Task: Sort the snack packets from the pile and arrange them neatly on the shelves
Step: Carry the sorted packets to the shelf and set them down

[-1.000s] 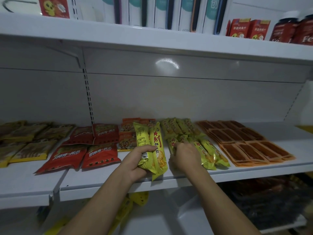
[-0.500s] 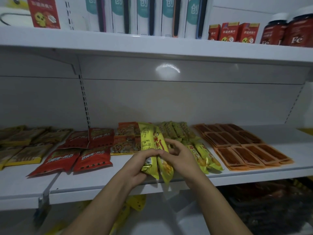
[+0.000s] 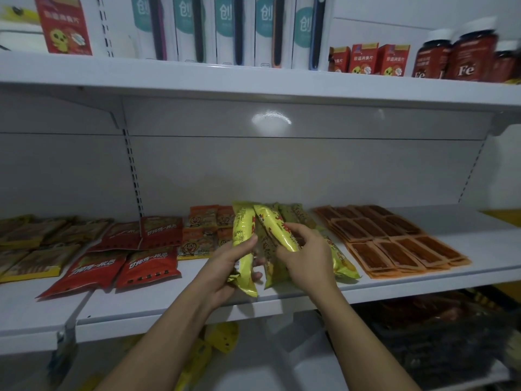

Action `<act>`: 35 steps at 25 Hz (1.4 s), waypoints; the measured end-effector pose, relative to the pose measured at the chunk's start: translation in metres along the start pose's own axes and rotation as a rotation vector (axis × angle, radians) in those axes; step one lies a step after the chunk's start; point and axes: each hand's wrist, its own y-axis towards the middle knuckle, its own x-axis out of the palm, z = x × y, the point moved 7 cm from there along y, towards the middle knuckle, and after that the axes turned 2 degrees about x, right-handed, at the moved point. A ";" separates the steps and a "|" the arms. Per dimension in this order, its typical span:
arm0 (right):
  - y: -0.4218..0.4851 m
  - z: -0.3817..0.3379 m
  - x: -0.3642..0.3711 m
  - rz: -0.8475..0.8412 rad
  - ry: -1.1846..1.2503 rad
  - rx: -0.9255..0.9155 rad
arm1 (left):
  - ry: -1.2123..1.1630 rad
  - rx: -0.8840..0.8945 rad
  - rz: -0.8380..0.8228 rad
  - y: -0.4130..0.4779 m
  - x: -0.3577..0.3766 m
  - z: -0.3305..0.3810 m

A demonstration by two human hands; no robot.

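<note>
Your left hand [image 3: 225, 268] curls round a long yellow foil snack packet [image 3: 243, 235] over the white metal shelf [image 3: 169, 303]; your right hand [image 3: 307, 255] grips a second yellow packet [image 3: 275, 227] beside it. Lay both parallel into the yellow row [image 3: 342, 263] under your right hand, keeping between red plastic pouches [image 3: 146, 268] and flat orange sachets [image 3: 394, 244].

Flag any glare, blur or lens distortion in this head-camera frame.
Head view: dim overall, with one glare patch on the back panel; head view: the wide-angle lens bows the upper shelf edge; head view: the bottles at far right are smeared and the lower-right corner is in deep shadow; head view: the yellow packets gripped by the left hand and right hand are fairly sharp.
</note>
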 end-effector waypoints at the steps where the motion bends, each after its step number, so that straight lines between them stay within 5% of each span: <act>1: -0.001 -0.002 0.001 0.011 0.002 -0.004 | 0.011 0.001 -0.016 0.000 0.000 0.000; 11: 0.005 -0.029 0.004 0.134 -0.193 -0.006 | -0.229 -0.034 -0.069 0.013 -0.005 0.012; 22: 0.046 -0.017 0.000 -0.003 -0.289 0.183 | 0.082 -0.043 0.015 0.056 -0.034 0.029; 28: 0.112 0.017 -0.031 -0.046 -0.100 0.164 | 0.193 0.052 0.094 0.096 -0.025 0.043; 35: 0.198 0.056 -0.014 -0.229 -0.303 0.065 | 0.351 0.049 0.246 0.171 0.018 0.032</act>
